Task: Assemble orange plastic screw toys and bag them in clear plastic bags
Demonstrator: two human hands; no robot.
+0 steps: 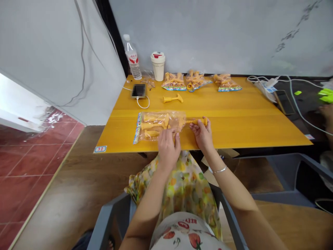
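A clear plastic bag point(153, 126) with several orange toy pieces inside lies near the front edge of the yellow table point(234, 118). My left hand point(168, 147) is closed, pinching the bag's open right end. My right hand point(202, 133) is closed on an orange toy piece point(196, 121) that sticks out of the bag's mouth. One loose orange piece point(173, 99) lies further back on the table.
Three filled bags of orange pieces point(174, 81) point(196, 80) point(225, 82) line the back edge. A water bottle point(132, 57), a white cup point(158, 66) and a phone point(138, 90) on a cable stand at back left. A power strip point(267, 88) with cables lies at right.
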